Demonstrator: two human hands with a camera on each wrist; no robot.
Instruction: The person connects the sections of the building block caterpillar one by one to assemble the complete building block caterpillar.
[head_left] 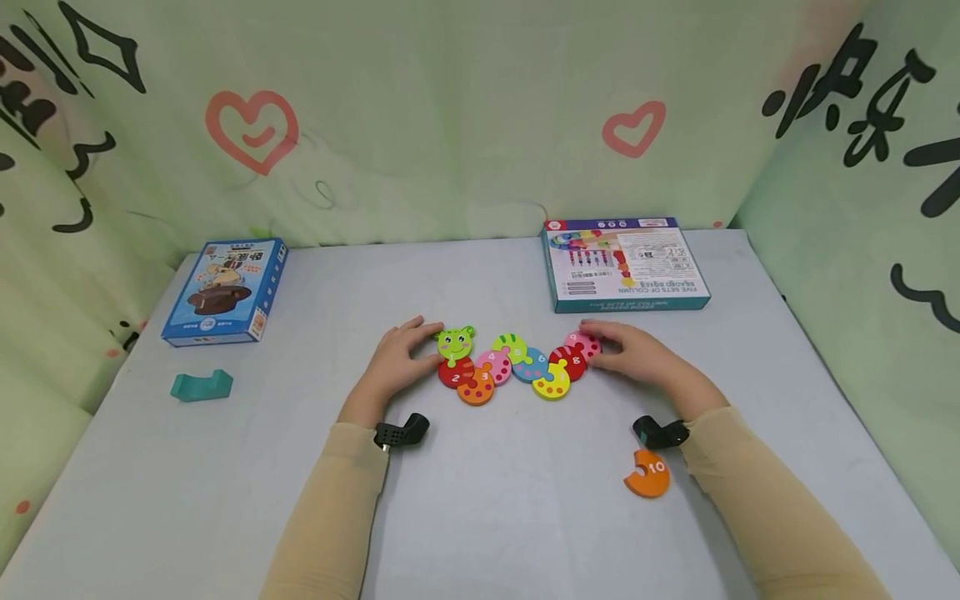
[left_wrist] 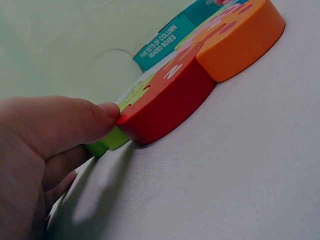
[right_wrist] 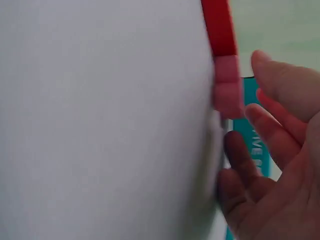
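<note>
A wavy caterpillar puzzle of joined wooden pieces lies on the table, from a green smiling head point(head_left: 455, 342) at the left to a pink spotted piece point(head_left: 587, 342) at the right. My left hand point(head_left: 393, 358) touches the left end; in the left wrist view its thumb lies against the edge where the green head meets the red piece point(left_wrist: 170, 95) marked 2. At the other end is my right hand point(head_left: 633, 354), fingers loosely bent beside the pink piece point(right_wrist: 228, 97). A loose orange piece point(head_left: 657, 477) marked 10 lies near the right wrist.
A blue box point(head_left: 225, 292) stands at the back left of the white table point(head_left: 480, 517), with a small teal block point(head_left: 201, 386) in front of it. Behind the puzzle's right end lies a flat teal-edged box point(head_left: 626, 267). Green curtains hang around the table's back and sides.
</note>
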